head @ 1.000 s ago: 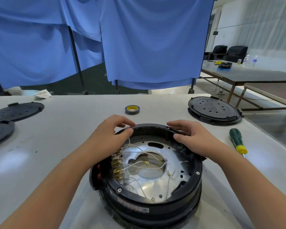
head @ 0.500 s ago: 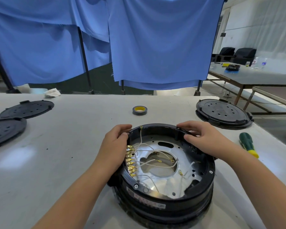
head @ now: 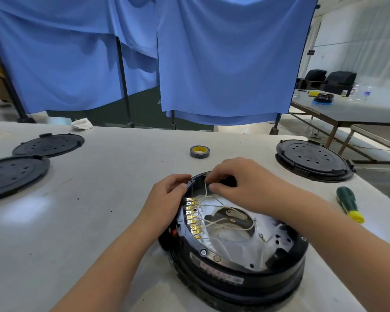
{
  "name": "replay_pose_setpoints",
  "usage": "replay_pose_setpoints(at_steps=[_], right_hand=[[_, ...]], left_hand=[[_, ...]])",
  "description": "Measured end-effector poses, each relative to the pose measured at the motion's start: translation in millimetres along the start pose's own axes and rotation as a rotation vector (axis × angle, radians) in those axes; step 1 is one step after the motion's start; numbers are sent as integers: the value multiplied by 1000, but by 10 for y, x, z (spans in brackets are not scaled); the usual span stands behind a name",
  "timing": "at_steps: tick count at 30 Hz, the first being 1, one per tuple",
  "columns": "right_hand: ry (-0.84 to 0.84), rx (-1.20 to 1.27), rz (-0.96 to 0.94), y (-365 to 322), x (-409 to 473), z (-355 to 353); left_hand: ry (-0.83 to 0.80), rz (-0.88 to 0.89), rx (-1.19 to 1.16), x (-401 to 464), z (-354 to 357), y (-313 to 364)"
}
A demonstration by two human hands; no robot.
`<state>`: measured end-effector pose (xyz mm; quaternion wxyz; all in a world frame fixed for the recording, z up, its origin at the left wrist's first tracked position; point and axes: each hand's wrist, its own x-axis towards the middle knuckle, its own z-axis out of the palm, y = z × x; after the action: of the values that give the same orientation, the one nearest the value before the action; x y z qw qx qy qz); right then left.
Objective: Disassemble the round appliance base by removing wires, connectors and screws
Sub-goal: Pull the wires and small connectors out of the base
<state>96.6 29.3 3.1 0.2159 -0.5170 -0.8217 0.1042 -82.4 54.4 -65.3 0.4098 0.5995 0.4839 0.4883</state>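
The round black appliance base lies open side up on the white table, showing a shiny metal plate inside. A row of several gold connectors sits along its left inner wall, with white wires looping across the plate. My left hand grips the base's left rim, fingers curled over the edge. My right hand is over the far rim and pinches a white wire that runs up to a terminal there. A screw sits on the front-left rim.
A green and yellow screwdriver lies at the right. A roll of black tape sits behind the base. Black round covers lie at the far right and at the left. Blue curtains hang behind the table.
My right hand left the right rim and moved left to the far rim, pinching a wire. My left hand stayed on the left rim. The camera view shifted left.
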Motion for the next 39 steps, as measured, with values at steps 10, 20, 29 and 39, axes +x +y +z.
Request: replay_pose_setpoints(at_steps=[10,20,29,39], right_hand=[[-58,250,90,-70,173,370],[-55,281,171,-102,134,369],[-83,302,269,-94,113,336],[-11,258,40,-116,59,330]], left_hand=[[-18,28,-5,15,16,-30],[-21,1,2,29,16,-47],[-13,-2,2,27,22,-36],[-32,44,17,15,1,-33]])
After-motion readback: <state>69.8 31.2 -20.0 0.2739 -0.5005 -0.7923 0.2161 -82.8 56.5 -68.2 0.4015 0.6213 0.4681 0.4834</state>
